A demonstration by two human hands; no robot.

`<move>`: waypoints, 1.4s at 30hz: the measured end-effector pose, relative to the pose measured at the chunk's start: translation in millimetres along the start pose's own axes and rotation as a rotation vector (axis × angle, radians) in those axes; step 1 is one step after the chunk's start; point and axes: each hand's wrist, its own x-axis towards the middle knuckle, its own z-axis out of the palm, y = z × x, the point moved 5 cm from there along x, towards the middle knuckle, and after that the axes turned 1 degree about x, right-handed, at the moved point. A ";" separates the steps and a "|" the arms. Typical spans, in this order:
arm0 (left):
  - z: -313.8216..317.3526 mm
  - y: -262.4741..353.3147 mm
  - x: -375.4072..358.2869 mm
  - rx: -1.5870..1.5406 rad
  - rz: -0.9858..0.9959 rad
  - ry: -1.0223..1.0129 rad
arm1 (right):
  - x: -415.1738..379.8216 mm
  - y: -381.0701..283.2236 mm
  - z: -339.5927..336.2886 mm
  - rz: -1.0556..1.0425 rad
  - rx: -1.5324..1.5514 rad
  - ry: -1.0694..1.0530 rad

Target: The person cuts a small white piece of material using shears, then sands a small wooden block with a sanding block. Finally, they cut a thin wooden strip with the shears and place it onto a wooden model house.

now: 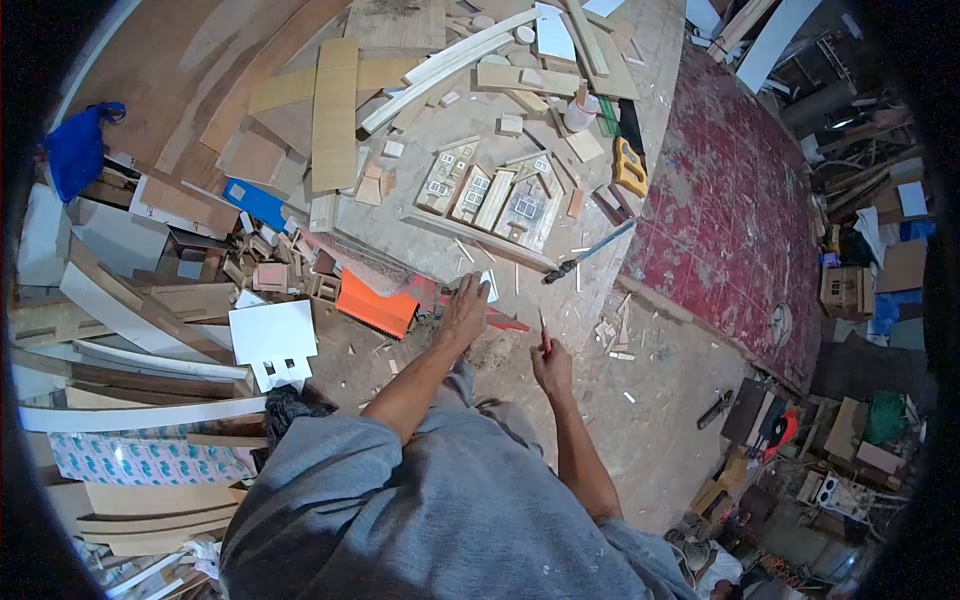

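Tool with a red handle (546, 344) sits in the right hand (553, 372), whose fingers are closed around it; its slim tip points toward the near edge of the surface (655, 50). At that same edge, the left hand (464, 313) has its fingers bent beside a small white piece (489, 286), touching or nearly so; I cannot tell whether it grips it. Just beyond the hands, near the middle of the near edge, lies a wooden house model (490, 200) with little white window frames. Thin strips (517, 278) are scattered between the model and the near edge. A blue rod (604, 242) with a dark end lies across the right edge, close to the near right corner. Farther along the right edge are a saw with a yellow handle (629, 168) and a pale cup (580, 113). An orange sheet (376, 304) shows left of the left hand, beside the near edge.
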 end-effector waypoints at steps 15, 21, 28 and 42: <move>-23.6 -66.2 1.3 -0.233 -0.704 -0.192 | 88.8 -100.7 64.4 -0.321 -0.143 0.025; -30.9 -75.9 47.2 -0.237 -0.795 0.063 | 91.0 -97.3 42.9 -0.356 -0.095 -0.024; -6.5 -63.4 64.8 -0.191 -1.052 0.178 | 80.1 -64.5 -44.0 -0.375 0.017 -0.051; 30.5 -25.7 82.8 -0.112 -1.166 0.194 | 109.7 -12.1 -126.9 -0.265 0.003 -0.024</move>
